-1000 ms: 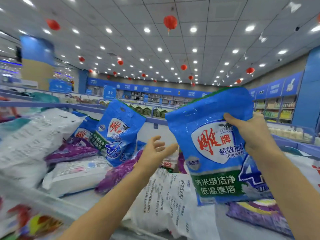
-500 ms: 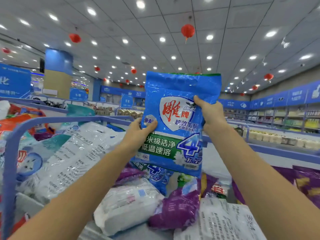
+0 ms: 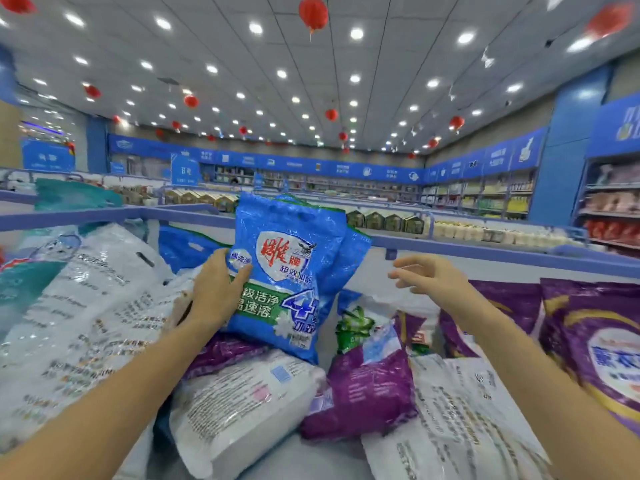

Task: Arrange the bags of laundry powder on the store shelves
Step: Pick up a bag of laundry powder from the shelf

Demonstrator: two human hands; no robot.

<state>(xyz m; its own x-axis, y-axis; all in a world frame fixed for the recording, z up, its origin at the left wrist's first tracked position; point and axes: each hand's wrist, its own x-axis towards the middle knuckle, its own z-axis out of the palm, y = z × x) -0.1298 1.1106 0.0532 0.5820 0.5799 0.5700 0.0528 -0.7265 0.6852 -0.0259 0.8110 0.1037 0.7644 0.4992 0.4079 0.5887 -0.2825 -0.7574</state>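
The left hand grips the blue bag at its left edge. Its thumb lies across the printed front and the other fingers are hidden behind the film. The grip looks meant to steady the pack upright rather than carry it. The right hand hangs in the air right of centre, fingers spread and relaxed, holding nothing and clear of the bag. I judge it free for the next pack, or ready to catch this one if it tips.

The blue bag stands face-forward in the middle of the frame. Its bottom rests on the heap below and its back leans on a second blue bag of the same print, which sits before the blue rail at the back of the shelf. Standing it with its twin groups like with like and turns the label toward a shopper.

Around it the stock lies loose:
- Big white bags fill the left of the frame, back-print upward.
- A white bag and a crumpled purple bag lie below centre.
- Purple bags lie at the right edge.

That soft footing could let the upright bag slide, which likely explains the steadying hand. Most of the sorting looks undone.
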